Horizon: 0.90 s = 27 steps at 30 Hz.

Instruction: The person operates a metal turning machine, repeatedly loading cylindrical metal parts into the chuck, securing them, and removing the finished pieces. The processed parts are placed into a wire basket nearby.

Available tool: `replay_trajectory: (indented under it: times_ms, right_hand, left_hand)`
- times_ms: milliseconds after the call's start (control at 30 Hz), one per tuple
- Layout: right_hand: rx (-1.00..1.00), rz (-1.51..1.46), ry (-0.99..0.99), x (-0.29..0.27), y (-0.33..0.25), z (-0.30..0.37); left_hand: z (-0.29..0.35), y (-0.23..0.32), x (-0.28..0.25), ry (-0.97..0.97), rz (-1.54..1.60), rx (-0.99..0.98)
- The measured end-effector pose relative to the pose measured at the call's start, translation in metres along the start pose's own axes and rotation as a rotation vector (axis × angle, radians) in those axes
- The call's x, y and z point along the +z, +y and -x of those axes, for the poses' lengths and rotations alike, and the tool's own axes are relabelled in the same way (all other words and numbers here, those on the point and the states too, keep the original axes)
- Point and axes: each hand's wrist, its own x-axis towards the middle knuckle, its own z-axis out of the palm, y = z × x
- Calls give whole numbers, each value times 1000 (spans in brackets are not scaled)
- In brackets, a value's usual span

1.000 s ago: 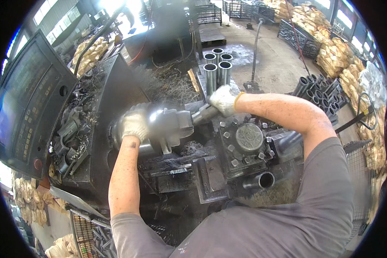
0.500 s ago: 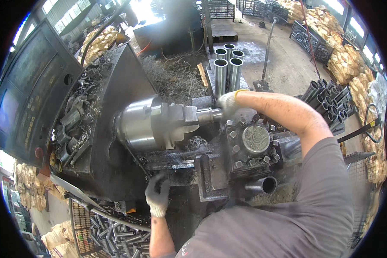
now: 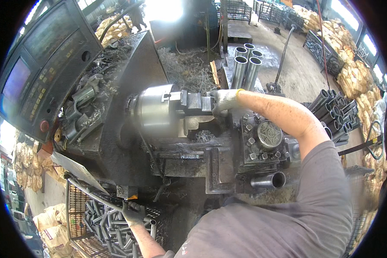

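Chuck [image 3: 157,107] beside right hand [image 3: 225,103] (left hand [image 3: 133,213] by basket [image 3: 76,210])

From chuck [image 3: 155,107]: upright tubes [image 3: 251,72], two o'clock; single tube [image 3: 265,180], four; basket [image 3: 76,215] holding loose tubes [image 3: 112,230], seven; control panel [image 3: 51,71], ten.

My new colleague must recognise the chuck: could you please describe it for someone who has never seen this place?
Find the machine right of the big control panel. On it, between the dark housing and the gloved right hand, is the chuck. Unlike the grimy housing, it is a bright, round steel drum.
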Motion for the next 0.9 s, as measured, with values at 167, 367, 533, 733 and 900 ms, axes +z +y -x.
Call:
replay_trajectory:
  times_ms: [167, 367, 533, 733, 900]
  right_hand:
    - [67, 226, 28, -1, -10, 12]
    - [-60, 247, 443, -14, -67, 129]
    - [-312, -366, 938, 44, -74, 285]
    - [-66, -448, 1348, 132, 3, 387]
    - [96, -292, 1411, 166, 50, 430]
  left_hand:
    - [-18, -8, 11, 176, -277, 242]
    - [22, -13, 48, 384, -797, 554]
    - [105, 39, 147, 289, -1205, 1922]
    - [99, 148, 370, 196, -1673, 1774]
    - [28, 256, 412, 475, -2169, 1297]
